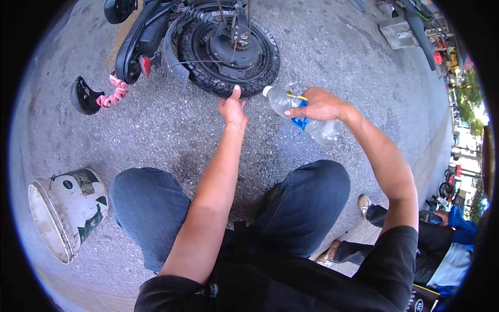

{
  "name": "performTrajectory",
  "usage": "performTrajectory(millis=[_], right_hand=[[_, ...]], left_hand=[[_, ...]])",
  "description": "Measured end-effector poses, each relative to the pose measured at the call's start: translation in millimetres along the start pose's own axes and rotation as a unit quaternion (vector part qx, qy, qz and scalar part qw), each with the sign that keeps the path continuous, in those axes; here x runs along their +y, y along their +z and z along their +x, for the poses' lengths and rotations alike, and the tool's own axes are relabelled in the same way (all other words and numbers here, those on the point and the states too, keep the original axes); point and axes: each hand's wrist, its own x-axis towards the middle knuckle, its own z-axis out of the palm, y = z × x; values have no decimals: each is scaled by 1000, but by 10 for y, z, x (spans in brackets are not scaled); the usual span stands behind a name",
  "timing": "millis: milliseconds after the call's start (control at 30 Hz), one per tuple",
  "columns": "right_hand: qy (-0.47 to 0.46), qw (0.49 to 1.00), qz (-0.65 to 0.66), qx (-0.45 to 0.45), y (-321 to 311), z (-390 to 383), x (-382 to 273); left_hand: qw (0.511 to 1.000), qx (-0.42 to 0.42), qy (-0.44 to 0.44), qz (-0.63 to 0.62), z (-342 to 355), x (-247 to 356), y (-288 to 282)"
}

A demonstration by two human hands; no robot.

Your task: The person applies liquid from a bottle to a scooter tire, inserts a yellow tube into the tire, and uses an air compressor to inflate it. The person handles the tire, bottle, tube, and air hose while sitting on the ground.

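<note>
The left hand (233, 110) reaches forward with its grip loosely spread, the thumb pressed on the tread of the black scooter tyre (228, 49) lying on the asphalt (338, 47). Just to its right, the right hand (318, 104) has its grip wrapped around a clear plastic bottle (304, 117), tilted with its white cap toward the tyre, near it but apart. A white bucket (67, 210) lies tipped over at the far left, well apart.

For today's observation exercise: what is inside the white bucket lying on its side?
The white bucket shows only a stained, bare inner wall near its rim. Its deeper part faces away, so the bottom cannot be seen.
</note>
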Motion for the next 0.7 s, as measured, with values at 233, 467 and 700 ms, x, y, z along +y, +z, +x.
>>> performTrajectory(millis=[233,467,700], right_hand=[[3,988,-154,-1,-287,-8,-480],[-14,977,-214,10,-384,35,-755],[-17,969,-242,38,-375,38,-706]], left_hand=[[987,14,116,-105,29,235,61],[987,-66,95,-116,152,159,33],[993,-54,96,-50,223,300,-43]])
